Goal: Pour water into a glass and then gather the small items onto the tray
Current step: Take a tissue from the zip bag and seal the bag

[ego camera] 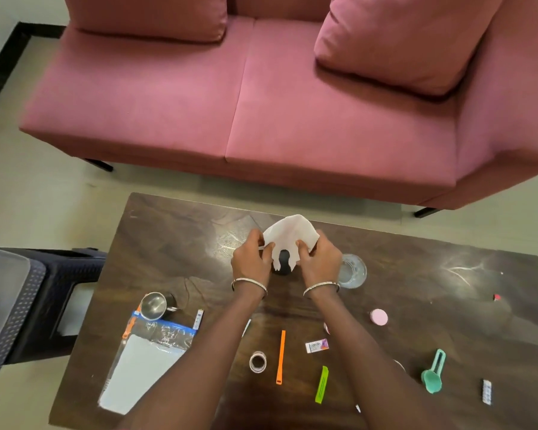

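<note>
Both hands hold a white tissue (288, 232) above the middle of the dark wooden table (416, 274). My left hand (251, 257) pinches its left edge and my right hand (319, 259) grips its right edge. A dark rounded object (282, 265) shows below the tissue, between the hands. A clear glass (353, 271) stands just right of my right hand. Small items lie nearer me: a tape roll (257, 362), an orange stick (280, 356), a green clip (321, 384), an eraser (316, 346), a pink round lid (378, 316) and a teal scoop (433, 372).
A steel cup (153, 305) stands at the left above a clear zip bag holding a white pad (140, 364). A pill strip (487, 391) lies at the right. A pink sofa (261, 103) is beyond the table; a dark plastic stool (28, 305) stands left.
</note>
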